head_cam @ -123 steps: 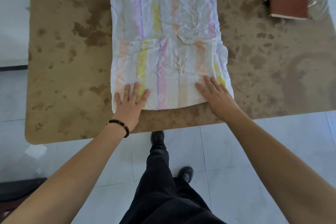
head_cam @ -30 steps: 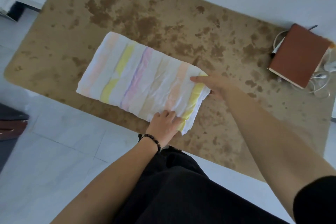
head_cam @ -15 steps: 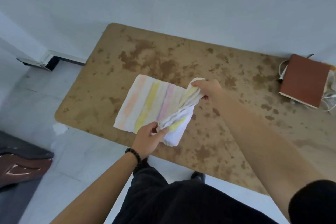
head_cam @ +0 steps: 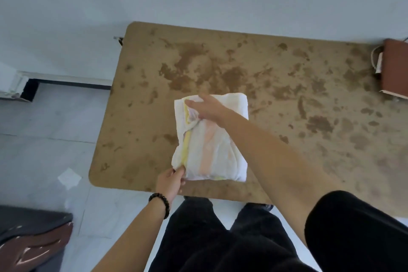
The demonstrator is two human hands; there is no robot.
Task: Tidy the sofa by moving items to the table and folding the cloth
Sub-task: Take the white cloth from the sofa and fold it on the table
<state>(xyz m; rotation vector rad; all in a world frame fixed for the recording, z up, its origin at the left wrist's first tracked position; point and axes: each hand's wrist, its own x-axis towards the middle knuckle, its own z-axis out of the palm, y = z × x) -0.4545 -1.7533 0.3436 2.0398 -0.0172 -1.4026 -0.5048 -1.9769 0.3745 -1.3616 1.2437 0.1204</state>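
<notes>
"When you look down at the table (head_cam: 287, 99), where does the cloth (head_cam: 212, 148) lie?"

"It lies on the stained brown top, in the near left part, close to the front edge. It is folded to a thick packet, with yellow and peach stripes on the upper side."

"What does the left hand (head_cam: 170, 181) do?"

"It is at the near left corner of the cloth. The thumb and the fingers are pressed together and pinch the edge there. A bracelet of dark beads (head_cam: 160, 202) sits on this wrist."

"And the right hand (head_cam: 207, 107)?"

"It reaches across the packet to the far left corner. One finger lies straight toward that corner, and the others go into a bunched fold, so the hand pinches this fold. How the hidden fingers lie, I cannot tell."

"Is something else on the table?"

"Yes, a brown book (head_cam: 395, 68) at the far right corner, cut by the picture edge, well apart from the cloth. A white cable (head_cam: 373, 57) curls just beside it."

"And on the floor?"

"Pale tiles, with a small white scrap of paper (head_cam: 69, 178) left of the table."
</notes>
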